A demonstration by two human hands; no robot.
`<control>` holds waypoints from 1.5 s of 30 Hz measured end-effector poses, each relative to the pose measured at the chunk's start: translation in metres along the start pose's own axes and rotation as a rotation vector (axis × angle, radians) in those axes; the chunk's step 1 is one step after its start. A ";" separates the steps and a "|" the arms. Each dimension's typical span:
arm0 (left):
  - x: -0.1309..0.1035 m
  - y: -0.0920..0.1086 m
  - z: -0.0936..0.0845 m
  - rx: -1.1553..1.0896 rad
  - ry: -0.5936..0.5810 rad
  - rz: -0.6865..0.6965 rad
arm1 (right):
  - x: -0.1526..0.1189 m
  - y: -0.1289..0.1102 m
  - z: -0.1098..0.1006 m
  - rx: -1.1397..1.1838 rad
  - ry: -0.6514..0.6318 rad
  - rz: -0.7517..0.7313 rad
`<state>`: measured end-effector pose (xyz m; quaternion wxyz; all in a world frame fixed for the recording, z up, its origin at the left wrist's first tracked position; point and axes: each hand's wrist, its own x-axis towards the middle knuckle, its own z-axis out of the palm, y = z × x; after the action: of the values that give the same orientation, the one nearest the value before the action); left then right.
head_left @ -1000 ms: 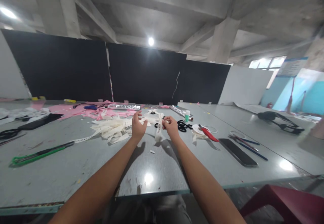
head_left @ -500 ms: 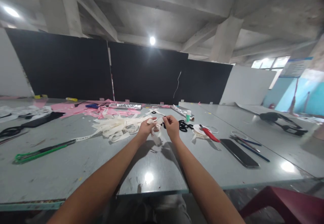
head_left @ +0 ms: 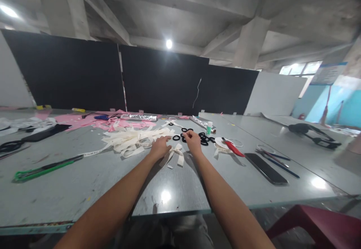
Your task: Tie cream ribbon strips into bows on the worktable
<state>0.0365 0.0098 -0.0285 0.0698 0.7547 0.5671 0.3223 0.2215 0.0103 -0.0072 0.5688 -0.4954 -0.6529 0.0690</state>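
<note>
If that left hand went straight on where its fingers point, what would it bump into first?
Probably the single black ring just ahead of the left hand, though depth is hard to judge from this one view.

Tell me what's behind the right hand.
Black rings show on both sides of the right hand, with a silver foil strip farther back. Whatever sits directly behind the hand is covered, so more rings there can't be confirmed.

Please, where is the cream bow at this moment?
In the head view, the cream bow lies on the grey table near the middle, between the left hand and right hand, on the near side of the black rings.
</note>
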 end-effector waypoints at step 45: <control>0.009 0.002 -0.035 -0.505 0.263 0.139 | -0.003 -0.008 0.007 0.126 -0.099 -0.134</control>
<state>0.0201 0.0086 0.0034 0.1591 0.7022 0.4203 0.5522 0.2104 0.0073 -0.0063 0.5693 -0.4098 -0.7062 0.0963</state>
